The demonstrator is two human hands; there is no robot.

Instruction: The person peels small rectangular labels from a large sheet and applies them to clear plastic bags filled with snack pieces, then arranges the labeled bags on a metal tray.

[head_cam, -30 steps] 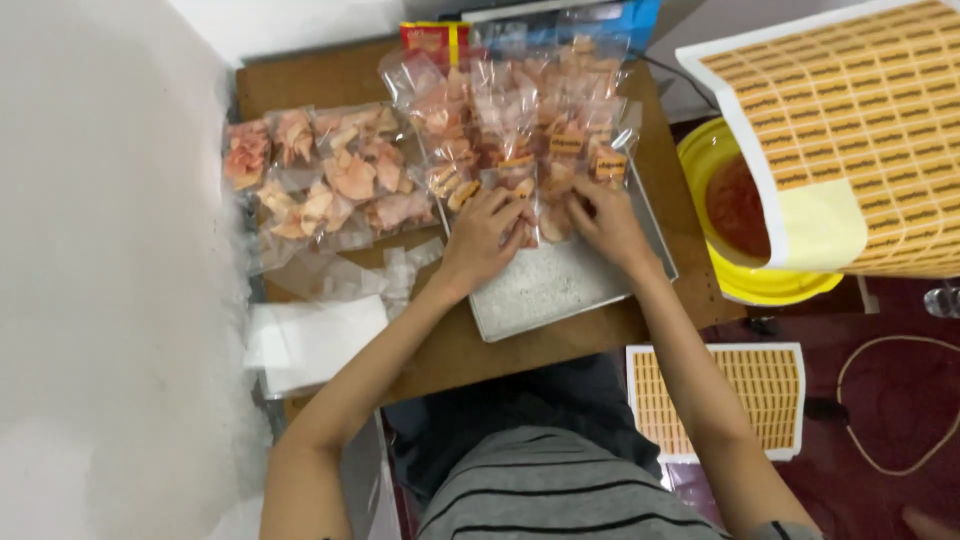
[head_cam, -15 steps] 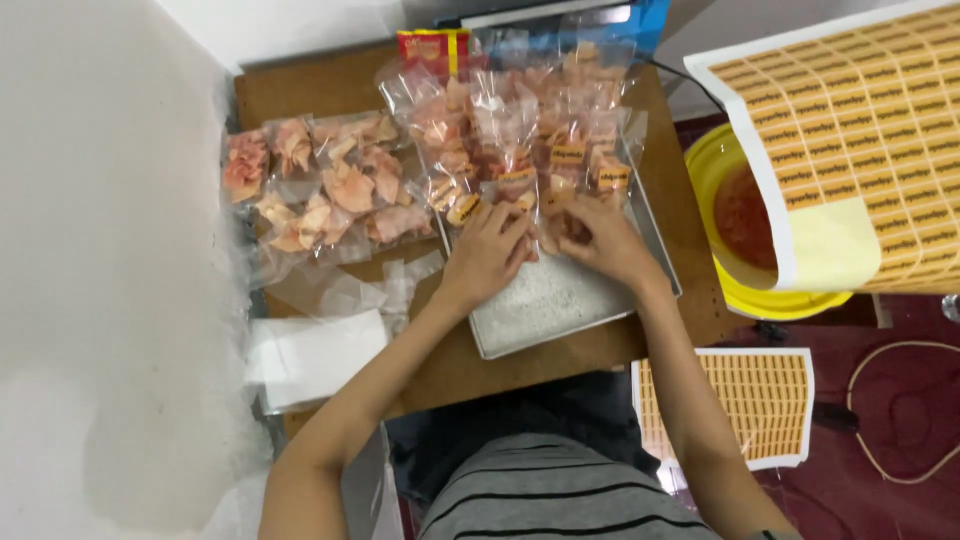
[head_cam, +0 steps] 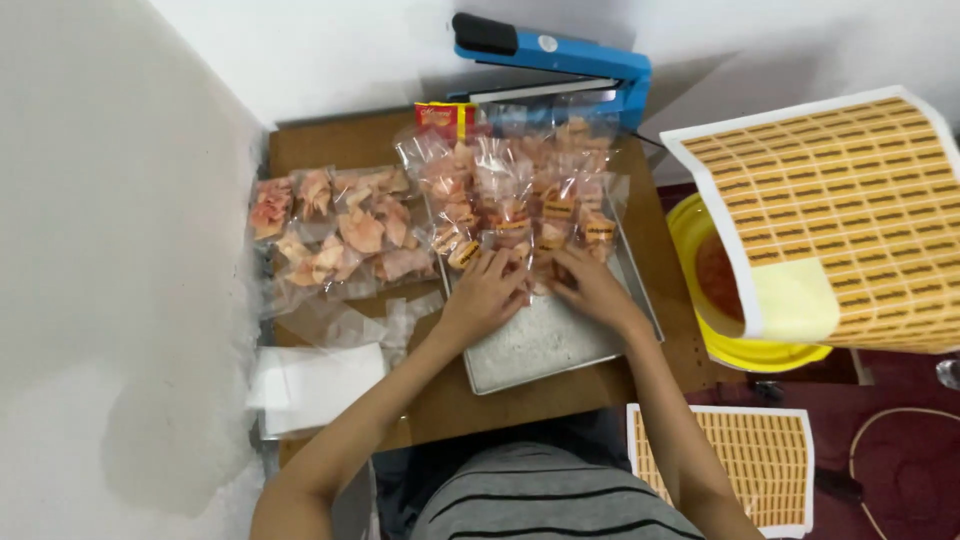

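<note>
Several clear snack bags [head_cam: 520, 195] filled with orange-pink chips lie in rows on a metal tray [head_cam: 545, 345] on a wooden table [head_cam: 330, 140]. My left hand [head_cam: 483, 298] and my right hand [head_cam: 590, 285] rest side by side at the near edge of those bags, fingers curled on a small bag with a yellow label [head_cam: 528, 252]. What lies under the fingers is hidden. More filled bags without labels [head_cam: 335, 235] sit in a pile to the left of the tray.
A blue heat sealer [head_cam: 555, 55] stands at the back of the table. A large sticker sheet [head_cam: 850, 215] overhangs a yellow bowl [head_cam: 740, 350] at right. Another sticker sheet [head_cam: 750, 460] lies lower right. Empty clear bags [head_cam: 310, 385] sit near the left edge, beside a white wall.
The camera has tilted up, bringing the blue sealer into view. Both hands have stayed together at the near row of bags, shifting only slightly.
</note>
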